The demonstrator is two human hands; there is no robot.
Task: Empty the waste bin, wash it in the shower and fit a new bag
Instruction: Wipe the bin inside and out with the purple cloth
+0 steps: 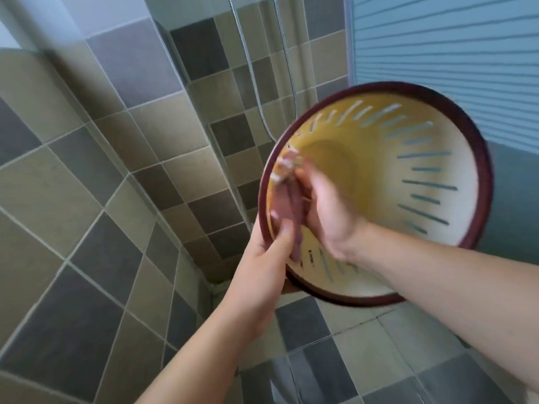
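Note:
The waste bin [437, 158] is cream-yellow plastic with slotted walls and a dark red rim, held up in the air and tilted so its mouth faces me. My left hand [271, 252] grips the rim at the bin's lower left, thumb inside. My right hand [323, 205] reaches into the bin and holds a dark red cloth-like thing [288, 199] against the inner wall near the rim; it is blurred by motion.
Tiled shower walls in grey and beige surround me on the left and ahead. A chrome shower hose [250, 71] hangs down the wall. A ribbed glass panel [452, 53] stands at the upper right. Tiled floor [364, 345] lies below.

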